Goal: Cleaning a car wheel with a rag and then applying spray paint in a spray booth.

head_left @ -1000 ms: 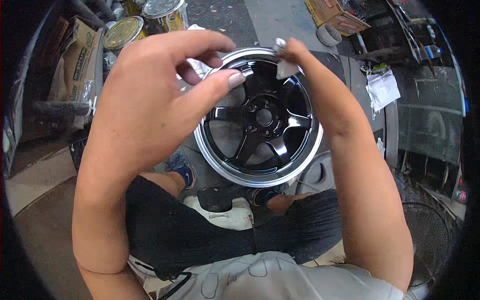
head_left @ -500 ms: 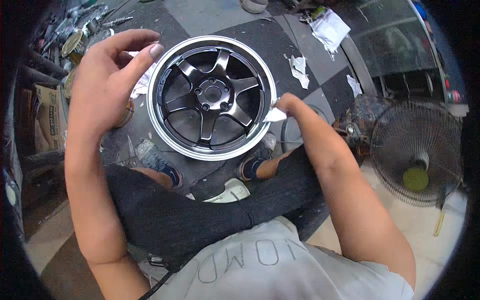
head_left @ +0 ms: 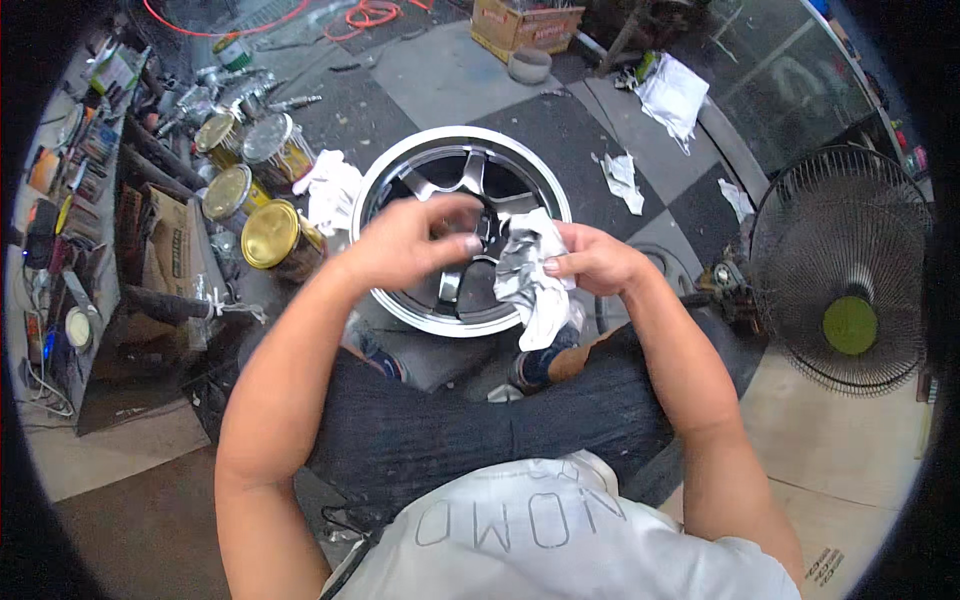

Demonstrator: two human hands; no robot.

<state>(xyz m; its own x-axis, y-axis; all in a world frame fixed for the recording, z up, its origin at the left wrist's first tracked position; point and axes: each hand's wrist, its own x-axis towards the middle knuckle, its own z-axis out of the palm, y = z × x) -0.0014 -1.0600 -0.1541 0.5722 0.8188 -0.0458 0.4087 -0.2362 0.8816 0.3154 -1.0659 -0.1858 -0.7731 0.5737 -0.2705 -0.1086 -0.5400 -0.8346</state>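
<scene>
The wheel (head_left: 450, 288), dark spokes with a bright silver lip, lies face up in the upper middle of the frame. Right hand (head_left: 602, 262), just right of frame centre, grips a crumpled white wipe (head_left: 533, 278) between thumb and fingers; the wipe hangs across the wheel's lower right, whether it touches the wheel can't tell. Left hand (head_left: 412, 245), left of centre, is over the wheel's left side, fingers half curled, thumb spread away from them, nothing seen in the grasp; slightly blurred, contact with the wheel can't tell. The two hands stand apart, the wipe near the left fingertips. Another white crumpled piece (head_left: 331, 190) sits beside the wheel's upper left; lidded cans (head_left: 270, 234) cluster left of that. Round fan (head_left: 800, 290) at right of frame.
</scene>
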